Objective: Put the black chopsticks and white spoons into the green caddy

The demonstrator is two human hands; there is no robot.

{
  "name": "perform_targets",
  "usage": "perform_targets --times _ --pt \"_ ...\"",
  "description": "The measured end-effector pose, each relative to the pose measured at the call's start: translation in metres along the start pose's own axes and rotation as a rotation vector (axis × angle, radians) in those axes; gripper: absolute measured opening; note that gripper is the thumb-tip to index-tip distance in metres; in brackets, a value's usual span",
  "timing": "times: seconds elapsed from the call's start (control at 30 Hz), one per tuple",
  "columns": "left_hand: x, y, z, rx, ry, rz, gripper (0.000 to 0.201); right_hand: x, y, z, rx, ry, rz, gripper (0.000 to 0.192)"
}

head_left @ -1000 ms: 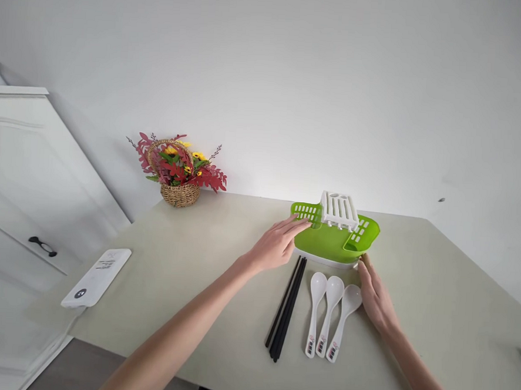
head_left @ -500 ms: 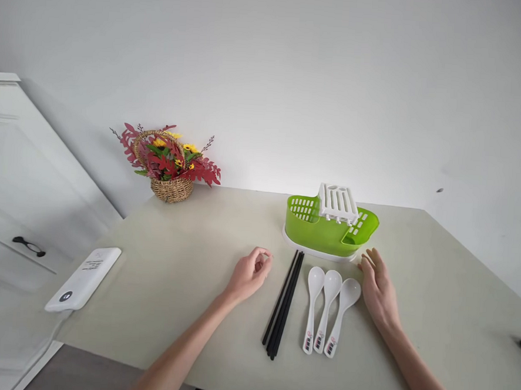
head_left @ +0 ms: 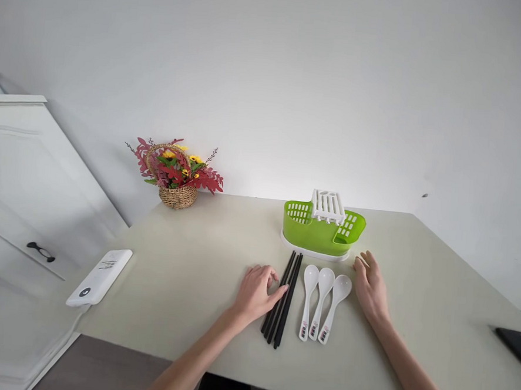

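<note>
Left hand (head_left: 257, 292) lies palm down on the counter (head_left: 185, 273), fingers (head_left: 276, 291) loosely spread, tips touching the bundle of black chopsticks (head_left: 283, 299); nothing gripped. Right hand (head_left: 372, 287) rests flat, fingers relaxed and empty, just beside the three white spoons (head_left: 322, 302). Spoons lie side by side between chopsticks and right hand. Green cutlery drainer (head_left: 322, 234) with white insert stands just behind them. Flower basket (head_left: 177, 175) at far left; white device (head_left: 101, 276) near the counter's left edge.

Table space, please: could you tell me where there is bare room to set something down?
Free: the table between the flower basket, white device and left hand; also right of the right hand. Crowded: chopsticks, spoons and green holder.
</note>
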State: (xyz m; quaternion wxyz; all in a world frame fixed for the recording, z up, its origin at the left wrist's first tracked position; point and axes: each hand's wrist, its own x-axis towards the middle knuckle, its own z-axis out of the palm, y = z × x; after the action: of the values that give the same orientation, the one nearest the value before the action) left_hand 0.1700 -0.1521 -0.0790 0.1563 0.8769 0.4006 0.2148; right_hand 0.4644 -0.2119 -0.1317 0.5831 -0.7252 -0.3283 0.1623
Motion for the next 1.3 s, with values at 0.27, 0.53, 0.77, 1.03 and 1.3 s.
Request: perform_targets --times 0.27,0.53,0.77,1.03,1.3 --pt "0.013 0.019 -0.012 0.301 -0.166 -0.03 0.021 -0.01 0.0 -0.006 0.012 -0.032 0.004 0.073" --pt "0.032 0.056 -0.026 0.593 -0.404 -0.078 0.026 -0.028 0.001 -0.02 0.028 -0.067 0.022 0.073" --pt "0.031 0.059 -0.07 0.536 -0.287 -0.094 0.018 -0.04 -0.042 -0.043 -0.015 -0.017 -0.101 0.053" --pt "0.031 0.059 -0.133 -0.476 -0.053 0.152 0.023 -0.053 -0.212 -0.015 -0.089 -0.609 -0.611 0.05" --pt "0.02 0.04 -0.131 -0.695 0.066 0.119 0.035 -0.056 -0.266 0.021 -0.188 -0.607 -0.801 0.044"
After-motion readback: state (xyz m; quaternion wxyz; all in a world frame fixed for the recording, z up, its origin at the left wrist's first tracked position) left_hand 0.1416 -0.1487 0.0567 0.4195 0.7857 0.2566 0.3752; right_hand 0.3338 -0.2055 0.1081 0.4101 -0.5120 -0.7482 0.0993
